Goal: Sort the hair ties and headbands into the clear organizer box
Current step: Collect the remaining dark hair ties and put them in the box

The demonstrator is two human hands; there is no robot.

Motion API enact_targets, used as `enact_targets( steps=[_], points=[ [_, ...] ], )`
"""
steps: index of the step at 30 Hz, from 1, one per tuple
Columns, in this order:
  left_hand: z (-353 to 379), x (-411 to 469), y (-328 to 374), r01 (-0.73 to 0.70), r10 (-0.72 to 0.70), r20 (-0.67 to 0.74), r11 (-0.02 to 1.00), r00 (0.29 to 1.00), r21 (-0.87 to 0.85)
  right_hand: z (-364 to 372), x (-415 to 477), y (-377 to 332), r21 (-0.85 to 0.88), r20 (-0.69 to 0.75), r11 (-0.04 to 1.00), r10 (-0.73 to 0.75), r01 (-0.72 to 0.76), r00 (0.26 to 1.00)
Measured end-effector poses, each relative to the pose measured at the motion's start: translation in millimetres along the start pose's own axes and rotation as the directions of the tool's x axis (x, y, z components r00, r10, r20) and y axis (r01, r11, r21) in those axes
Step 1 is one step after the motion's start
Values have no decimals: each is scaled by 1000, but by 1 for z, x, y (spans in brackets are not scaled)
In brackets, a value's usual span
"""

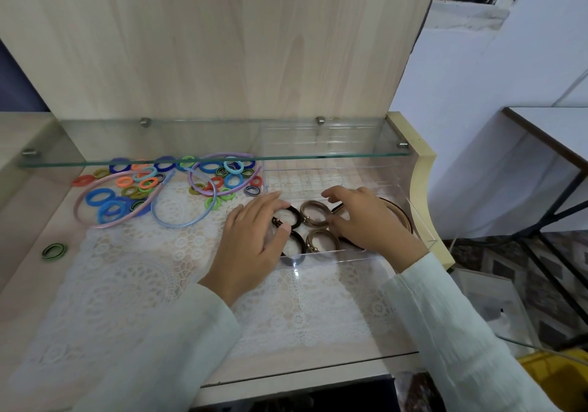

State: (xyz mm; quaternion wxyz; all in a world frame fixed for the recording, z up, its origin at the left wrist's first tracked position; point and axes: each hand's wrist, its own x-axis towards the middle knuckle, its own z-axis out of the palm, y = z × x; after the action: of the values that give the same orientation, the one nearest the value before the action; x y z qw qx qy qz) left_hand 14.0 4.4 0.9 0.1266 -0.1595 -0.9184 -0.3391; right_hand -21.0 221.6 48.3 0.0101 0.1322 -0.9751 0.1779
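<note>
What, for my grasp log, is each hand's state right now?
Left hand: open, fingers resting on a black hair tie.
Right hand: fingers curled over the organizer box; grip cannot be told.

Both hands are being held over the clear box [423,240]. A black hair tie [295,212] is being touched by the nearly straight fingers of the left hand [254,236], and a second black tie [299,242] is being partly covered beside its thumb. Two brown hair ties [315,213] are being flanked by the hands. The right hand [366,220] is being arched, fingers curled, over a brown headband [401,213]; whether anything is being pinched cannot be told. Beyond the left hand, a heap of coloured hair ties [127,185] is being ringed by pink [85,218], blue [184,223] and purple headbands [222,156] on a lace mat [143,271]. A green striped tie [54,250] is lying well apart, left of that hand.
</note>
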Motion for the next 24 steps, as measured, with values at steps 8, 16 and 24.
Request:
enact_targets(
  steps=[8, 16, 24],
  points=[
    [-3, -18, 1, 34, -58, 147, 986, 987, 161, 14, -21, 20, 171, -280, 985, 52, -4, 959],
    [-2, -20, 0, 30, -55, 128, 981, 990, 190, 7, -8, -5, 6, -184, 1000, 4, -3, 983],
    [-1, -21, -2, 33, -53, 125, 988, 991, 154, 9, 16, -44, -368, 19, 928, 70, -59, 997]
  ],
)
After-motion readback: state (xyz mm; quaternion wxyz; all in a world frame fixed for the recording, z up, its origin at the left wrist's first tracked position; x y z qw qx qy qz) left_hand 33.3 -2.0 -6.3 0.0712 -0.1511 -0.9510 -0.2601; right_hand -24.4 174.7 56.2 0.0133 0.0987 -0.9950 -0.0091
